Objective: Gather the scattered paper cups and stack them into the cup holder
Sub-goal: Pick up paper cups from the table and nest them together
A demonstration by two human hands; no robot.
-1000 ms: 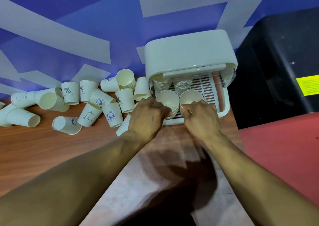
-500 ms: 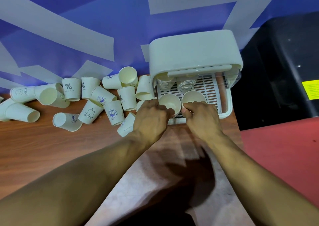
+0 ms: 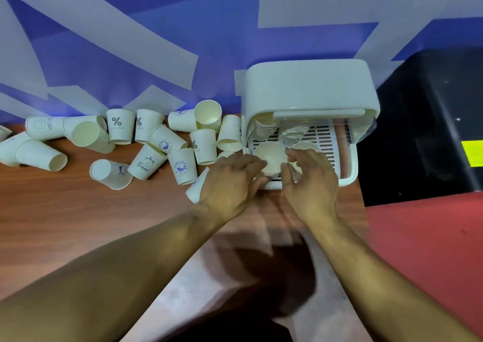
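The white cup holder (image 3: 308, 88) stands at the table's back right, its lid raised over a slotted tray. Two cup stacks stand at the tray's front: the left stack (image 3: 270, 156) and the right stack (image 3: 304, 145), which my fingers partly hide. Two more stacks sit deeper under the lid. My left hand (image 3: 230, 182) is just left of the left stack with its fingers spread, the tips near the rim. My right hand (image 3: 311, 182) hovers before the right stack, fingers apart. Several scattered paper cups (image 3: 180, 166) lie and stand on the table to the left.
The wooden table (image 3: 65, 224) ends at the blue and grey wall (image 3: 130, 54) behind the cups. A black box (image 3: 431, 122) with a yellow label stands right of the holder. Red floor (image 3: 431, 237) lies beyond the table's right edge.
Both hands were closed around the two front cup stacks; now their fingers have spread and drawn slightly back, leaving the stacks standing in the tray.
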